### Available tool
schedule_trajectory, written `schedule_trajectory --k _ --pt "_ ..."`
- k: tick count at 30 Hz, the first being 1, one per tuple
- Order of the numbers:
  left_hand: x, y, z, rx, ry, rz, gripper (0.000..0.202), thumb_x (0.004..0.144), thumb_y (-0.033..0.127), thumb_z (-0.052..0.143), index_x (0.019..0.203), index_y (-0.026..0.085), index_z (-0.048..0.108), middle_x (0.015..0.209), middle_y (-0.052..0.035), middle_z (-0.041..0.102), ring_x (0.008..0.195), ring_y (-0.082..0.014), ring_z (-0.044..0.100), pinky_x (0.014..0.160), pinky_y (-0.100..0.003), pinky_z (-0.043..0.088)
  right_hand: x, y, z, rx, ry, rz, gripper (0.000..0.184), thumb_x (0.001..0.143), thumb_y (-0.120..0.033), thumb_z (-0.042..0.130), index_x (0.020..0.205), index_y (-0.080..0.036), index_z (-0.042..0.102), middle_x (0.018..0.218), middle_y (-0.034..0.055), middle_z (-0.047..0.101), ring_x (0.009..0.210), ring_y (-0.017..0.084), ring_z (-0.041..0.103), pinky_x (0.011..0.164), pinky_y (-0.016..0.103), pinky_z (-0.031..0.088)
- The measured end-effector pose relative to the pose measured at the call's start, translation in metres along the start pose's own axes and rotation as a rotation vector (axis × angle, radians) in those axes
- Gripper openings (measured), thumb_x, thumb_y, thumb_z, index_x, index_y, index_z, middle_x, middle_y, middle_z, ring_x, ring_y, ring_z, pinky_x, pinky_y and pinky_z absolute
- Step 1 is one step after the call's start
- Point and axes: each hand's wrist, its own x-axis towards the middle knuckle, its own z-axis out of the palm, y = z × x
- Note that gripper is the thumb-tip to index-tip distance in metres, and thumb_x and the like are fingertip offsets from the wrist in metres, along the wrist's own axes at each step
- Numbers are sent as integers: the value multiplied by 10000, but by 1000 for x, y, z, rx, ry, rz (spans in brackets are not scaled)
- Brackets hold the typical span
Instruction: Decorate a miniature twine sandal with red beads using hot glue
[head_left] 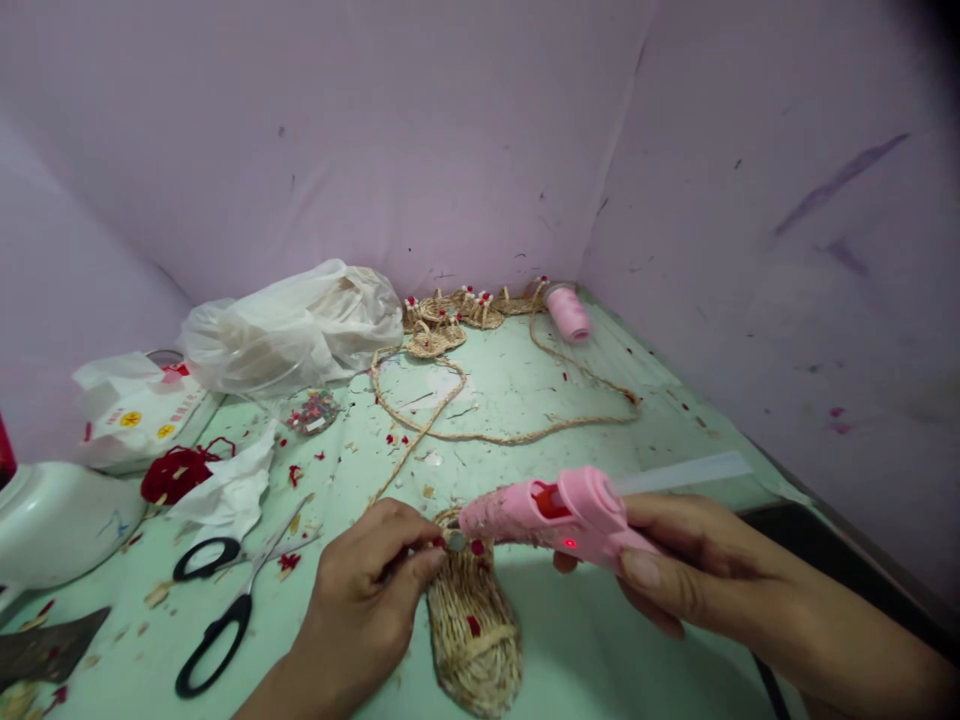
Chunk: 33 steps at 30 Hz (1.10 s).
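My right hand (675, 565) grips a pink hot glue gun (555, 512) with a clear glue stick poking out behind; its nozzle points left at the toe end of a small woven straw sandal (474, 630) lying on the green table. My left hand (371, 580) is pinched at the same spot, fingertips on the sandal's front edge right at the nozzle, holding something too small to make out. Small red bits dot the sandal.
Black-handled scissors (217, 600) lie left of my left hand. A straw rope (487, 432) loops across the table's middle. Finished little sandals (450, 315), a pink thread spool (568, 312), a plastic bag (292, 330), red yarn (176, 472) and a white container (60, 520) stand farther back and left.
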Motion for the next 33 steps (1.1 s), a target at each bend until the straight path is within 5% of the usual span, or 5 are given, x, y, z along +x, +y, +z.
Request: schedule_trajectory --k 4,15,23,29,33 --pt "1 0 0 42 3 -108 119 742 156 553 633 183 514 557 42 495 476 -79 462 450 -182 374 -2 -3 -1 -42 7 -1 327 793 -480 495 842 -202 659 578 -20 396 537 116 367 483 237 303" --pt "-1 -1 -8 -11 -16 7 87 783 157 504 733 178 572 704 -23 600 630 -121 561 555 -207 432 -3 1 -1 -33 11 1 344 793 -478 499 919 -202 663 576 -20 399 532 111 359 471 229 301" --pt "-2 -7 -11 -3 105 -190 89 741 221 517 729 180 596 712 -21 627 607 -131 574 485 -192 432 7 1 -2 94 33 -4 346 816 -432 495 991 -164 625 539 -25 445 478 91 370 447 217 290" --pt "-3 -18 -1 -90 179 -387 92 698 250 559 713 175 610 550 15 589 496 -121 531 425 -190 399 30 14 3 614 267 38 265 806 -394 511 725 -163 612 479 -9 525 365 64 376 340 170 290" --pt "-5 -18 2 -145 144 -383 88 703 209 526 717 169 603 552 19 562 454 -102 474 406 -186 373 44 25 5 858 512 136 153 781 -267 564 707 -148 627 540 11 585 413 82 498 383 161 433"
